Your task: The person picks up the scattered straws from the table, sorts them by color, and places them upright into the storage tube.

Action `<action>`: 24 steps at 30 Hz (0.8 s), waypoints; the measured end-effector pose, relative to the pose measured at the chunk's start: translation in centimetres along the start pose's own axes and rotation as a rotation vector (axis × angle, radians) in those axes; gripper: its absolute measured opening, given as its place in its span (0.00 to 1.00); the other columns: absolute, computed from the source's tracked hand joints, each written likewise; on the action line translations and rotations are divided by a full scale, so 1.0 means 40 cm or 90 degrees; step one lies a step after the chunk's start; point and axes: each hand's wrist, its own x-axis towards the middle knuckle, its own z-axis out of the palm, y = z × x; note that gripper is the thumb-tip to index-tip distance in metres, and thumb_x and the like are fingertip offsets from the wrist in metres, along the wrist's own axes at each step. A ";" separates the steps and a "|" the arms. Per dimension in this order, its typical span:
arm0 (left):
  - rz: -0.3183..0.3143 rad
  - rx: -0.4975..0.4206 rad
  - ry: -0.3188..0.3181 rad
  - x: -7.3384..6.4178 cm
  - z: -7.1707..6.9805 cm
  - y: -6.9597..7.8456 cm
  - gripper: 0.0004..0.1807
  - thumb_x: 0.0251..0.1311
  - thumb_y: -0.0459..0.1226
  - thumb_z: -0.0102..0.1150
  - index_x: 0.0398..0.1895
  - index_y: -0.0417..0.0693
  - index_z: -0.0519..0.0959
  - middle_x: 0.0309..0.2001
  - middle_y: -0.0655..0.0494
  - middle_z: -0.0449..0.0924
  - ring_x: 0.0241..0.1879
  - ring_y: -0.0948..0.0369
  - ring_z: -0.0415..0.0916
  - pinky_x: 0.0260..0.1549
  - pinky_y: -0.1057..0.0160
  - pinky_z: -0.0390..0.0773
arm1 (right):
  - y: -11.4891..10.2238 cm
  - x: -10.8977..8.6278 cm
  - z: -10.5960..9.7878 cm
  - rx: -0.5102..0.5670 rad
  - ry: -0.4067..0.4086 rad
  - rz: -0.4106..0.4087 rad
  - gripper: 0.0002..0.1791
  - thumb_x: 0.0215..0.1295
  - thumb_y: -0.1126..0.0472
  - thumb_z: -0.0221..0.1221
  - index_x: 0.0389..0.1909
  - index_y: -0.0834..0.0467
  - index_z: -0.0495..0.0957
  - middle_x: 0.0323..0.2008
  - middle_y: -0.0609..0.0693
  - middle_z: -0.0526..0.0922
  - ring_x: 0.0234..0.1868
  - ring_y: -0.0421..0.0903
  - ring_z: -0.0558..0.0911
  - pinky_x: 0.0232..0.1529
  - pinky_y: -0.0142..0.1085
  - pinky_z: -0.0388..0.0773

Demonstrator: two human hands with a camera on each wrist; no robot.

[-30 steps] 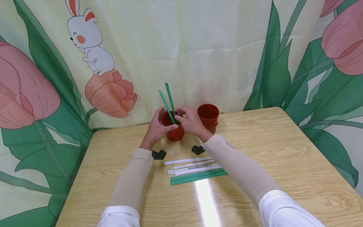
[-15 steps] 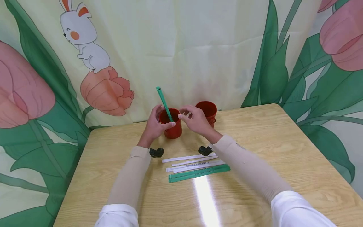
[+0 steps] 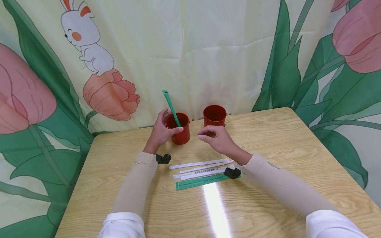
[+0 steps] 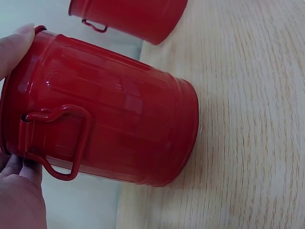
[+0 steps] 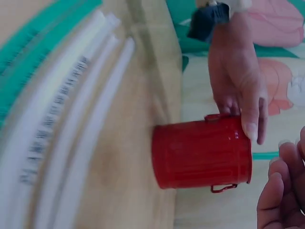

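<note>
My left hand (image 3: 162, 130) grips a small red metal bucket (image 3: 183, 135) by its rim, thumb at the near side and fingers behind it. Green wrapped straws (image 3: 169, 103) stand in that bucket, leaning left, their lower ends hidden inside. In the left wrist view the bucket (image 4: 119, 109) shows its wire handle and ribbed wall, with its base at the table. My right hand (image 3: 218, 138) holds nothing and hovers right of the bucket, fingers loosely bent. Its fingertips (image 5: 276, 183) show at the edge of the right wrist view.
A second red bucket (image 3: 215, 115) stands at the back, right of the first. Several white wrapped straws (image 3: 199, 164) and green ones (image 3: 196, 183) lie in a row in front on the wooden table (image 3: 119, 185). A printed curtain (image 3: 220, 56) hangs behind the table.
The green straws came together in the left bucket, and my right hand let go of them. It has since drawn back to the right and toward me. My left hand keeps its grip.
</note>
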 end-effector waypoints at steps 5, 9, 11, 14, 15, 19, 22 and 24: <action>0.002 -0.001 0.007 0.000 -0.005 0.001 0.56 0.58 0.44 0.77 0.83 0.56 0.49 0.80 0.57 0.63 0.81 0.51 0.57 0.74 0.41 0.70 | 0.015 -0.062 -0.021 -0.010 -0.028 0.009 0.06 0.69 0.63 0.67 0.43 0.61 0.88 0.39 0.55 0.89 0.40 0.48 0.82 0.43 0.32 0.83; 0.002 -0.008 0.006 0.001 -0.005 -0.001 0.57 0.57 0.42 0.78 0.83 0.55 0.49 0.79 0.57 0.64 0.80 0.51 0.59 0.73 0.41 0.70 | 0.041 -0.107 -0.037 -0.036 -0.053 0.026 0.06 0.68 0.63 0.67 0.42 0.60 0.89 0.39 0.53 0.90 0.39 0.45 0.83 0.44 0.32 0.82; 0.004 -0.013 0.004 0.002 -0.003 -0.002 0.57 0.58 0.42 0.78 0.83 0.54 0.48 0.78 0.57 0.65 0.80 0.51 0.59 0.74 0.41 0.70 | 0.054 -0.127 -0.045 -0.049 -0.065 0.039 0.07 0.68 0.63 0.67 0.43 0.61 0.88 0.39 0.53 0.90 0.39 0.44 0.83 0.44 0.31 0.82; 0.004 -0.017 0.005 0.004 0.001 -0.004 0.57 0.58 0.42 0.77 0.83 0.55 0.49 0.79 0.57 0.64 0.80 0.51 0.59 0.74 0.41 0.70 | 0.070 -0.155 -0.057 -0.064 -0.083 0.052 0.07 0.68 0.64 0.67 0.42 0.62 0.88 0.38 0.53 0.90 0.38 0.43 0.82 0.43 0.31 0.80; 0.004 -0.017 0.006 0.004 0.002 -0.005 0.57 0.58 0.42 0.77 0.83 0.55 0.49 0.79 0.57 0.64 0.80 0.51 0.58 0.74 0.41 0.70 | 0.075 -0.164 -0.061 -0.069 -0.091 0.056 0.07 0.68 0.64 0.67 0.42 0.63 0.88 0.37 0.52 0.90 0.38 0.43 0.81 0.42 0.31 0.80; -0.002 -0.014 0.003 0.004 0.005 -0.006 0.57 0.58 0.42 0.77 0.83 0.56 0.49 0.79 0.56 0.64 0.81 0.51 0.57 0.74 0.41 0.70 | 0.097 -0.188 -0.072 -0.106 -0.127 0.068 0.05 0.66 0.64 0.68 0.40 0.61 0.89 0.36 0.50 0.90 0.36 0.42 0.79 0.39 0.30 0.78; -0.002 -0.010 0.004 0.001 0.004 -0.004 0.56 0.58 0.42 0.77 0.83 0.56 0.49 0.79 0.56 0.63 0.81 0.50 0.57 0.74 0.40 0.70 | 0.116 -0.194 -0.077 -0.144 -0.163 0.060 0.03 0.66 0.66 0.68 0.38 0.59 0.89 0.37 0.49 0.91 0.36 0.40 0.79 0.39 0.29 0.78; 0.003 -0.011 0.007 0.000 0.003 -0.002 0.56 0.59 0.41 0.77 0.83 0.55 0.49 0.79 0.55 0.63 0.81 0.50 0.57 0.74 0.40 0.69 | 0.126 -0.195 -0.078 -0.172 -0.186 0.042 0.03 0.66 0.66 0.68 0.38 0.57 0.89 0.38 0.49 0.90 0.36 0.39 0.79 0.39 0.29 0.78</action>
